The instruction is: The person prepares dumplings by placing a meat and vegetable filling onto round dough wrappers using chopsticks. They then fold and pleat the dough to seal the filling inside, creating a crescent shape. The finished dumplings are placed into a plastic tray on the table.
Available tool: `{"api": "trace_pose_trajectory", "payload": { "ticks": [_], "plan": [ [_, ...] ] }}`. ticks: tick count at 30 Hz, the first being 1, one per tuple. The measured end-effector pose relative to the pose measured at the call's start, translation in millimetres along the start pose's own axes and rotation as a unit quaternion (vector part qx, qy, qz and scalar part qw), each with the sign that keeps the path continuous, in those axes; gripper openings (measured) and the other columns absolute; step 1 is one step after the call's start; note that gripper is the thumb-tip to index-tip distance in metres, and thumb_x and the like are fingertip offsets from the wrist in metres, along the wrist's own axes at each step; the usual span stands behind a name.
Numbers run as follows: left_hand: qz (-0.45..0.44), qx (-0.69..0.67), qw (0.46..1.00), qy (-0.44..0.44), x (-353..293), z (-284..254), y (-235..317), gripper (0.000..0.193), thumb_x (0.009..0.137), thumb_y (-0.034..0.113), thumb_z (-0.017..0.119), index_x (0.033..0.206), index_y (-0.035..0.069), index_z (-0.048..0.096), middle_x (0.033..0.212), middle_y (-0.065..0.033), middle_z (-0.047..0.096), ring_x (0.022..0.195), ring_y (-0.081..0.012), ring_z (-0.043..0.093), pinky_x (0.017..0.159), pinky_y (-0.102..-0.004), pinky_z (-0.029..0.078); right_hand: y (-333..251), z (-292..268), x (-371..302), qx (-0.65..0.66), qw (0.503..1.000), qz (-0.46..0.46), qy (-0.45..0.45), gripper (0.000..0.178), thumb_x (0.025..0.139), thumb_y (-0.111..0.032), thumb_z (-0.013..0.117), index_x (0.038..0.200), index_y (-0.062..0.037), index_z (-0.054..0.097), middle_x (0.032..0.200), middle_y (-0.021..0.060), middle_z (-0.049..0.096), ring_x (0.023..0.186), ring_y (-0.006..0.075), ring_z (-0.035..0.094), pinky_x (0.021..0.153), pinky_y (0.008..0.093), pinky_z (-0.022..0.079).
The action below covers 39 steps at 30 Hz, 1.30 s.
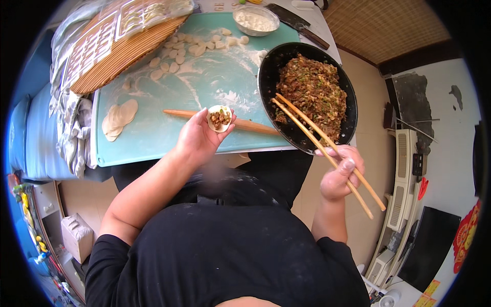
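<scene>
Cupped in my left hand (195,137) is a round dumpling wrapper (227,124) with a small heap of filling (219,119) at its middle. My right hand (341,174) grips a pair of wooden chopsticks (319,134), whose tips lie over the meat filling (313,87) in a black pan (265,77). Behind my left hand, a rolling pin (255,128) lies across the floury turquoise mat (148,138). Rolled wrappers (120,118) overlap in a pile at the mat's left. Many small dough pieces (179,51) are scattered along its far side.
A bowl of flour (256,21) stands at the far edge, with a cleaver (299,25) beside it. At the far left, a round slatted tray (123,56) carries white plastic dumpling trays (92,51). A blue sofa (43,138) is left of the table.
</scene>
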<state>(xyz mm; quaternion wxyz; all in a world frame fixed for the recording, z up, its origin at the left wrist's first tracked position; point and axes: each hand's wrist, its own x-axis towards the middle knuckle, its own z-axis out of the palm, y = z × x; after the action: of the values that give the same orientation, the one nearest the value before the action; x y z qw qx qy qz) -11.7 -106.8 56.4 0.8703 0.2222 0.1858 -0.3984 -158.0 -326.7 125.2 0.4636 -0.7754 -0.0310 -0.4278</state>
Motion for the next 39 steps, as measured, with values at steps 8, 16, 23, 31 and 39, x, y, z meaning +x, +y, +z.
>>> {"api": "trace_pose_trajectory", "payload": {
  "ticks": [8,16,23,31,39],
  "plan": [
    [0.024,-0.012,1.000,-0.005,-22,-23,9,0.039,0.096,0.026,0.024,0.117,-0.003,0.040,0.115,-0.0180,0.051,0.103,-0.0278,0.054,0.085,-0.0362,0.048,38,86,73,0.004,0.984,0.011,-0.176,0.011,0.087,-0.008,0.051,0.083,0.0009,0.056,0.072,0.0089,0.057,0.057,0.0123,0.056,0.051,0.0243,0.047],
    [0.057,-0.061,0.996,-0.004,-38,-43,27,0.040,0.096,0.025,0.023,0.118,-0.004,0.039,0.116,-0.0195,0.050,0.106,-0.0293,0.052,0.087,-0.0367,0.048,55,154,134,-0.251,0.902,0.058,-0.348,0.028,0.087,-0.029,0.049,0.089,-0.0030,0.058,0.077,0.0140,0.061,0.072,0.0288,0.059,0.064,0.0349,0.046],
    [0.079,-0.087,0.993,-0.005,-46,-57,42,0.040,0.096,0.025,0.023,0.119,-0.005,0.037,0.117,-0.0211,0.048,0.107,-0.0296,0.051,0.087,-0.0368,0.048,61,168,136,-0.254,0.884,0.129,-0.371,0.029,0.087,-0.030,0.049,0.088,-0.0017,0.056,0.070,0.0131,0.058,0.067,0.0268,0.057,0.062,0.0339,0.043],
    [0.062,-0.084,0.995,-0.010,-40,-57,36,0.041,0.096,0.025,0.023,0.117,-0.007,0.038,0.116,-0.0218,0.049,0.104,-0.0295,0.053,0.086,-0.0372,0.048,62,162,129,-0.265,0.887,0.108,-0.362,0.027,0.087,-0.026,0.049,0.086,0.0003,0.056,0.075,0.0151,0.058,0.070,0.0281,0.056,0.063,0.0344,0.043],
    [0.059,-0.074,0.996,0.001,-40,-55,35,0.041,0.096,0.025,0.020,0.117,-0.007,0.037,0.113,-0.0230,0.050,0.100,-0.0287,0.055,0.083,-0.0356,0.050,46,146,125,-0.158,0.931,0.153,-0.292,0.024,0.090,-0.022,0.049,0.088,0.0004,0.055,0.065,0.0032,0.052,0.055,0.0105,0.053,0.051,0.0216,0.045]
  ]
}}
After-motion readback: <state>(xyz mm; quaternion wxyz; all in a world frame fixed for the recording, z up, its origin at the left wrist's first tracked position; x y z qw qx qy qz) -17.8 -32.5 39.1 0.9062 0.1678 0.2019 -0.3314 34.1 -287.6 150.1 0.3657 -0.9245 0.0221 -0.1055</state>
